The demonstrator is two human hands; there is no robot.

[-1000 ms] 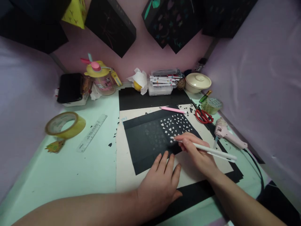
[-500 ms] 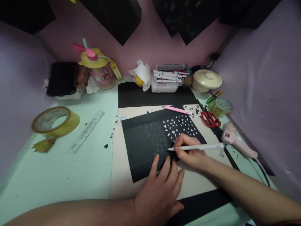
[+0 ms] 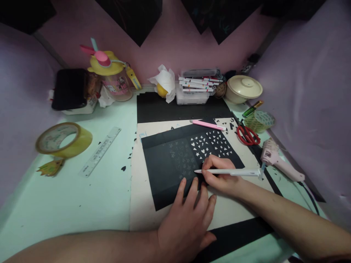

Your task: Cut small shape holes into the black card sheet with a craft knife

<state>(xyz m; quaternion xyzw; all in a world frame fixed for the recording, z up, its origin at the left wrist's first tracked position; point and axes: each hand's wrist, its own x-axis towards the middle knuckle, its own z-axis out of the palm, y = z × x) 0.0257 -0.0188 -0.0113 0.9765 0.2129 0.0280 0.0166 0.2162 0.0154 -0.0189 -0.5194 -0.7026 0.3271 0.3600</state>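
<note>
"Pinching the white pen (image 3: 236,171) near its point, what are those fingers?"

"They are of the right hand (image 3: 221,182). The pen point is at the middle of the black sheet (image 3: 161,171); if it touches, I cannot tell."

"And the left hand (image 3: 186,223)?"

"Its fingers are a little spread, with the tips resting on the near side of the black sheet."

"Which marks does this sheet have?"

"White hearts, stars and triangles on its right part, and faint outlines beside them."

"What is around it?"

"Under it is white paper (image 3: 142,204). At its far edge lies a pink tool (image 3: 207,125). To its right are red-handled scissors (image 3: 248,136) and a glue gun (image 3: 283,165); to its left, a ruler (image 3: 100,152)."
</note>
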